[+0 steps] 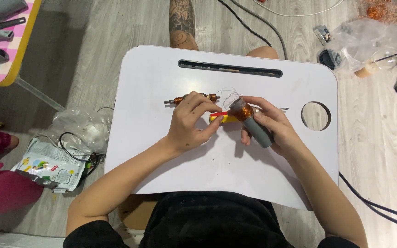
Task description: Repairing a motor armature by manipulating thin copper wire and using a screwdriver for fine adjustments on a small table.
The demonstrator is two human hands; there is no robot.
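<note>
Tray [161, 156]: white lap table with a slot along its far edge and a round hole at the right, resting over the person's legs on a wooden floor.
Right hand [272, 126]: fingers wrapped around a grey tube [259, 131], holding it tilted above the tray's middle.
Left hand [191, 124]: curled, fingertips touching a yellow and red tool [221, 118] just beside the tube.
Coil [242, 111]: copper wire wound at the tube's upper end.
Rotor [191, 98]: small copper-wound shaft lying on the tray just beyond the left hand.

Black short-sleeved top, bare forearms, bare left hand [190, 123], bare right hand [272, 125], tattooed shin
</note>
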